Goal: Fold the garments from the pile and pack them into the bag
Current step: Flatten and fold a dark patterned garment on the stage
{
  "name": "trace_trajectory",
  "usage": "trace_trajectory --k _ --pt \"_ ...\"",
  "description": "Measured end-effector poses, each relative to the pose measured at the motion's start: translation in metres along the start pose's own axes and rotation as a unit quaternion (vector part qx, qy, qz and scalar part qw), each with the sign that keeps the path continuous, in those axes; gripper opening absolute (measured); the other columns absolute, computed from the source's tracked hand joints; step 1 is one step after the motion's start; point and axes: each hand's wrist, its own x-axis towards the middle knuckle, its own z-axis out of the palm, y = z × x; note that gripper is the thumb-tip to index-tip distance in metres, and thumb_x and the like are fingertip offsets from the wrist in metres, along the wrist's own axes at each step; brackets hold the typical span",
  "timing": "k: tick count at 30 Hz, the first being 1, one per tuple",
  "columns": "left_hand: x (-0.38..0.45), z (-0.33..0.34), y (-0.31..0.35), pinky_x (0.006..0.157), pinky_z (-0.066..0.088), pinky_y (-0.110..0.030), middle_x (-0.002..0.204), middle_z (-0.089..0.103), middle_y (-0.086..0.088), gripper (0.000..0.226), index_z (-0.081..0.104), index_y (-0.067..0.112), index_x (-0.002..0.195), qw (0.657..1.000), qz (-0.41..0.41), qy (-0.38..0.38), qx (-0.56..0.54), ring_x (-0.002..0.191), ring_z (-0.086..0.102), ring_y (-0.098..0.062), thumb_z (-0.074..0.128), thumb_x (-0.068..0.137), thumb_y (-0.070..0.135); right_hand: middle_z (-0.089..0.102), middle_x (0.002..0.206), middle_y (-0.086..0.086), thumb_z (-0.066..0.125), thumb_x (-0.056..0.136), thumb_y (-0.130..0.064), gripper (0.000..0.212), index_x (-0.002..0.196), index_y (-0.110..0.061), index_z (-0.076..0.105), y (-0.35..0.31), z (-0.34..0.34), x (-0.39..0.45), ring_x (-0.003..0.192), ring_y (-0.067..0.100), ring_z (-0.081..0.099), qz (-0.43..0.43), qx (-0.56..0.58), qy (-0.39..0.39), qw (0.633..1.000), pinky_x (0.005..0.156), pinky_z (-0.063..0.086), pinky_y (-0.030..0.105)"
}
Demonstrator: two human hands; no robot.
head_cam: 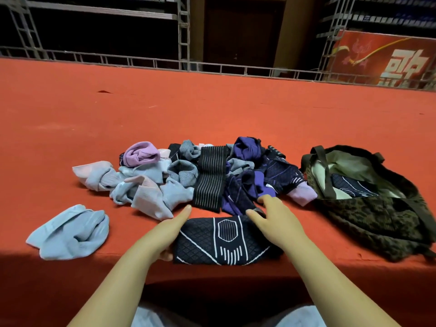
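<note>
**Two hands on one folded garment, bag waiting at your right**

Both of your hands were on the dark patterned garment (pixel 221 241), which lay folded into a compact rectangle at the near edge of the red worktop (pixel 212 109). Your left hand (pixel 165 234) lay along its left end, fingers straight, the thumb tucked low at the near corner. Your right hand (pixel 274 220) rested on its far right corner with fingers spread and relaxed; neither grip was clamped round the cloth. Beyond it sat the pile (pixel 207 175), a tangle of lilac, grey, striped black and purple pieces, still unfolded. One pale blue garment (pixel 70 232) lay apart at your left. The olive bag (pixel 368 197) stood open at your right, just beside the pile, with one dark patterned piece already showing inside.

By my reading, the fold on this piece was finished or nearly so, and you were pressing it flat. Your next move would call for gripping it from both ends so the fold holds, then carrying it right into the bag's open mouth.
</note>
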Motion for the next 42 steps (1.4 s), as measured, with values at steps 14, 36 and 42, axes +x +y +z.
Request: trace_trajectory --k 14,36,42 --pt "0.009 0.004 0.014 0.077 0.037 -0.031 0.079 0.059 0.001 0.033 0.060 0.016 0.074 0.905 0.279 0.271 -0.174 0.084 0.050 -0.018 0.042 0.100 0.025 0.059 0.068 0.008 0.034 0.102 -0.024 0.040 0.070 -0.011 0.055 0.023 0.004 0.012 0.061 0.021 0.054 0.153 0.324 0.082 0.930 0.058 0.036 0.031" --pt "0.021 0.010 -0.007 0.076 0.051 -0.034 0.086 0.074 -0.003 0.017 0.072 0.012 0.081 0.968 0.247 0.053 -0.003 0.082 0.067 -0.017 0.073 0.075 0.027 0.070 0.079 -0.007 0.065 0.088 -0.030 0.024 0.083 -0.008 0.071 0.038 0.000 -0.024 0.076 0.007 0.060 0.073 0.390 -0.072 0.915 0.071 0.046 0.026" --pt "0.001 0.011 -0.002 0.061 0.037 -0.026 0.072 0.059 0.003 0.024 0.057 0.017 0.066 0.918 0.322 0.234 0.005 0.070 0.053 -0.014 0.059 0.090 0.020 0.069 0.082 -0.007 0.049 0.096 -0.006 0.024 0.085 -0.020 0.066 0.039 -0.003 -0.039 0.074 -0.001 0.060 -0.005 0.420 0.129 0.898 0.071 0.048 0.013"
